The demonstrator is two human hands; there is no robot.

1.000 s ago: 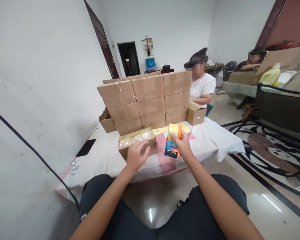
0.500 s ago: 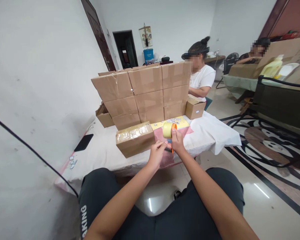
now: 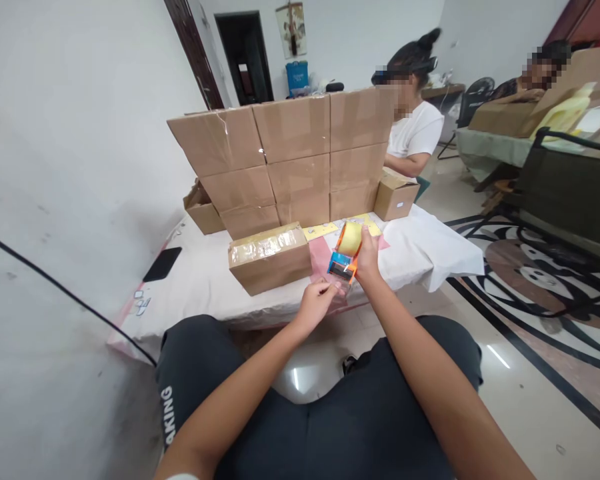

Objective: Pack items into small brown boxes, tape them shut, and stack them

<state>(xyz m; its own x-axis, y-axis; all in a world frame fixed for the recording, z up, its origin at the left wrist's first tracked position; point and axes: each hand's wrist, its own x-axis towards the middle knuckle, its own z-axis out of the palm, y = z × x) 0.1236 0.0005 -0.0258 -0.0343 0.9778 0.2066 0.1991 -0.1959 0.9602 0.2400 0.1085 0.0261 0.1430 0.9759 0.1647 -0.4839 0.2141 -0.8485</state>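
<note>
Tape dispenser [image 3: 343, 263] at one o'clock from where I sit, tape roll [image 3: 351, 239] end away from me. Left to right: dark flat object [image 3: 163, 264] at ten-thirty on the cloth [image 3: 200, 293], well apart from both hands. Taped carton [image 3: 273, 263] near eleven-thirty, neither hand on it; a careless elbow or snagged strip could skew it. Stacked cartons [image 3: 297, 160] at twelve, beyond it; a hard shove might carry into them. Left hand [image 3: 317, 306], also twelve, fingertips pinched narrow just below the dispenser's near end; cannot tell whether film lies between them. If so, a weak pinch risks the end slipping and curling back. Right hand [image 3: 367, 258], one o'clock, grips the dispenser; a loose wrist could knock its near end against my left fingertips.
</note>
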